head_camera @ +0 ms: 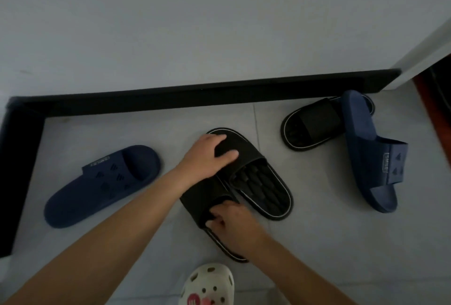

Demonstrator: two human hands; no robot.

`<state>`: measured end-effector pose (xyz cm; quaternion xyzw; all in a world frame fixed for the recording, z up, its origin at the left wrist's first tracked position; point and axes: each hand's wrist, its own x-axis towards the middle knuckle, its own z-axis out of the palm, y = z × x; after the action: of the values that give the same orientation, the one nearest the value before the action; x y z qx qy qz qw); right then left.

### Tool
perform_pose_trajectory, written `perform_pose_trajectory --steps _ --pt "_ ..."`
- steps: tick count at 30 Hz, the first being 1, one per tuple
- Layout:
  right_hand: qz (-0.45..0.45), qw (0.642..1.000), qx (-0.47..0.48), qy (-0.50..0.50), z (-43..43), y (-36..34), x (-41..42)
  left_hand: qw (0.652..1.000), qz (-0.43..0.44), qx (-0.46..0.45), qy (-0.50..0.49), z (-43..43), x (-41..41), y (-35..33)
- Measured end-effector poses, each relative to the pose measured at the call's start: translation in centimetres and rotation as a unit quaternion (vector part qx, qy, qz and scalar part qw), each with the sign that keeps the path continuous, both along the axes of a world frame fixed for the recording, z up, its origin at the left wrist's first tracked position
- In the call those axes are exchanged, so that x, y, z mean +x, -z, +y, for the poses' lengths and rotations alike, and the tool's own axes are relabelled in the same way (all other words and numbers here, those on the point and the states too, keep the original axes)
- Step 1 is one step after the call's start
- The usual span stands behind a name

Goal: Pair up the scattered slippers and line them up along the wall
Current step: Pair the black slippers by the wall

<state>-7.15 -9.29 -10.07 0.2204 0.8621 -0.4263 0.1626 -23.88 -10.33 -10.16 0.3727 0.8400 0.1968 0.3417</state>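
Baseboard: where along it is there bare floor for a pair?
Bare floor runs along the baseboard from the left corner past centre, behind the left navy slipper and held black slippers. Crowded at right: third black slipper overlapped by the right navy slipper.

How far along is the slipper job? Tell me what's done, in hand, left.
Done: no pair is lined up along the baseboard yet. In hand: the left hand grips the far black slipper, the right hand the near black slipper beside it. Left: set those at the wall, then join the left navy slipper to the right navy slipper, which lies across a third black slipper.
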Motion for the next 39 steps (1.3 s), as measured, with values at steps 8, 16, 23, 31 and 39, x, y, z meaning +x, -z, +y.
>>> perform_pose_trajectory --steps 8,16,23,31,39 --pt "-0.015 0.967 0.122 0.223 10.4 0.8 3.6 0.989 -0.063 -0.1 -0.092 -8.1 2.4 -0.1" --pt "-0.043 0.96 0.272 0.048 11.2 1.7 -1.9 0.992 0.005 -0.069 -0.101 -9.6 2.1 2.0" --pt "-0.059 0.975 0.201 0.07 10.3 1.6 3.8 0.996 0.007 -0.086 -0.001 -5.8 1.2 2.0" --pt "-0.076 0.989 0.093 0.084 13.1 0.7 4.5 0.991 0.019 -0.114 0.061 -4.8 0.5 1.8" --pt "-0.151 0.949 0.204 0.187 19.6 0.8 4.4 0.992 0.013 -0.102 0.077 -4.5 0.0 1.8"
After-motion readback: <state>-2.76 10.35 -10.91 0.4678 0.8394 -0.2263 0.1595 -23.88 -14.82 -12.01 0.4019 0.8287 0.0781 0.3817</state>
